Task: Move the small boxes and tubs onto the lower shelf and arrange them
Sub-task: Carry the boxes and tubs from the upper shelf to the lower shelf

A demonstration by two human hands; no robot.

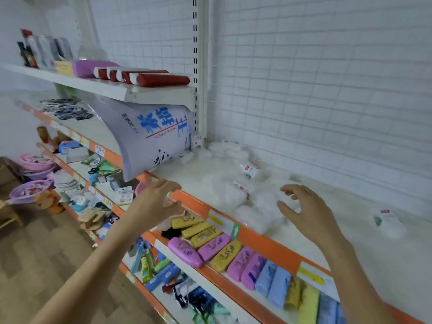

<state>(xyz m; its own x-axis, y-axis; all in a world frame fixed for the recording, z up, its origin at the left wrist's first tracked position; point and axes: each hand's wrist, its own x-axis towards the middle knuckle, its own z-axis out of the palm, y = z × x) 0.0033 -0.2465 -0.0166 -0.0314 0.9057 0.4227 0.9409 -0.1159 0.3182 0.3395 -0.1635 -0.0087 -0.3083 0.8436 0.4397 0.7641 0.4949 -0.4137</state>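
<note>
1. Hands first: your left hand (161,197) and right hand (301,206) both hang over the shelf (350,242) with loose, spread fingers. They hold nothing.
2. Clear bags (247,206) lie in a messy pile between your hands. Small round tubs (224,148) sit at the back by the post, and one small tub (385,220) lies off to the right.
3. I think you are just starting to reach.
4. Next, close your fingers gently on one piece. The bags look soft and slippery.
</note>
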